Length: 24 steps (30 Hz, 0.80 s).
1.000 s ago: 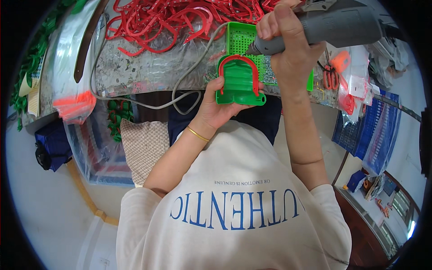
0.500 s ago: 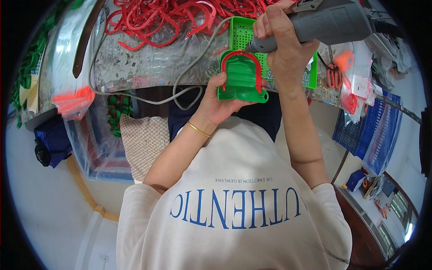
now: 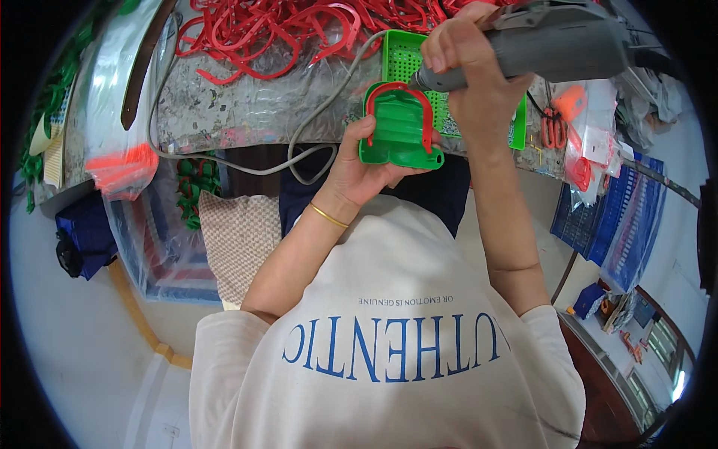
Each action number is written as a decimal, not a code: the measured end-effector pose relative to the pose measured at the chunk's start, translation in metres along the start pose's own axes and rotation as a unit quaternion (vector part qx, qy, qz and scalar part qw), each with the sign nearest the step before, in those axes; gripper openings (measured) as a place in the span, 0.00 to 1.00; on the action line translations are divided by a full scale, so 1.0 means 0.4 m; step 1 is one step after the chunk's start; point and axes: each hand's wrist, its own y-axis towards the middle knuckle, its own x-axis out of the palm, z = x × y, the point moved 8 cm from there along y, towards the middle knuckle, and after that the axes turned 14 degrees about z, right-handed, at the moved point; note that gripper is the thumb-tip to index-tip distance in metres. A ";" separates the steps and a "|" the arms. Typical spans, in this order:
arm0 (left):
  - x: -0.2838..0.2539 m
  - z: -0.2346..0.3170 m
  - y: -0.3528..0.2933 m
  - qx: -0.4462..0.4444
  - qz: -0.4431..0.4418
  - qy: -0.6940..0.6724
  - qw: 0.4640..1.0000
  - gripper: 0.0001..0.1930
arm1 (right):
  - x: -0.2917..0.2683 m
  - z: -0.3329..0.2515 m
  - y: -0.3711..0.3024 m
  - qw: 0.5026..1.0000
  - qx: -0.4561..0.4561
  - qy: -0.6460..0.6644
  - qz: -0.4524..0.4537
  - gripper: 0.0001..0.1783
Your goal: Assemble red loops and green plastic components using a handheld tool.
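The left hand (image 3: 359, 168) cups a green plastic part (image 3: 400, 129) from below, holding it just in front of the workbench edge (image 3: 247, 112), and a red curved handle (image 3: 400, 93) arches over the part's top. The right hand (image 3: 467, 71) is wrapped around a grey power tool (image 3: 553, 45), whose nose points down at the upper right of the green part, right where the red handle meets it.

The risk here, as I judge it: the part is braced only by a palm, with no clamp, so if the tool tip slips off that joint it could skid toward the left thumb or gouge the plastic. The grey cable (image 3: 314, 142) loops off the bench close to the left wrist, and a snag there could jerk things off line.

Left fingers are curled shut under and around the green part, thumb up its near side. Right fingers are closed tight round the tool's barrel, nothing loose. Beyond the part, on the bench, lies a heap of red handles (image 3: 284, 30), with a green perforated tray (image 3: 407, 56) just behind it.
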 end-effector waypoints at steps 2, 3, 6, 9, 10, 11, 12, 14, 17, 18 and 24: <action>0.002 0.001 0.003 0.000 -0.014 -0.002 1.000 0.41 | 0.017 -0.009 0.020 0.999 0.025 0.024 -0.017 0.07; 0.004 -0.002 0.002 -0.004 -0.025 -0.004 1.000 0.41 | 0.013 -0.013 0.034 0.999 0.026 0.041 0.006 0.07; -0.005 -0.003 0.004 -0.014 -0.027 -0.027 0.999 0.41 | -0.001 0.013 0.057 0.999 -0.009 0.019 0.042 0.07; 0.003 -0.002 0.002 -0.020 -0.059 -0.027 0.998 0.38 | -0.021 0.062 0.070 0.997 -0.037 -0.024 0.063 0.06; 0.002 -0.002 0.003 -0.022 -0.059 -0.027 0.998 0.38 | -0.032 0.083 0.073 0.996 -0.031 -0.027 0.073 0.06; 0.003 -0.004 0.004 -0.026 -0.062 -0.031 0.997 0.38 | -0.040 0.099 0.077 0.997 -0.042 -0.027 0.066 0.06; 0.003 -0.003 0.004 -0.030 -0.065 -0.034 0.997 0.38 | -0.041 0.112 0.080 0.997 -0.042 -0.028 0.066 0.06; -0.001 -0.002 0.002 -0.031 -0.059 -0.033 0.997 0.38 | -0.044 0.128 0.081 0.996 -0.063 -0.010 0.069 0.06; -0.001 0.000 0.003 -0.029 -0.055 -0.028 0.998 0.38 | -0.038 0.135 0.080 0.995 -0.073 0.005 0.069 0.07; -0.001 0.000 0.001 -0.028 -0.056 -0.024 0.998 0.38 | -0.042 0.140 0.077 0.995 -0.072 0.005 0.069 0.07; -0.014 0.000 0.006 -0.029 -0.032 -0.011 0.999 0.42 | -0.037 0.179 0.070 0.997 -0.028 -0.035 0.064 0.06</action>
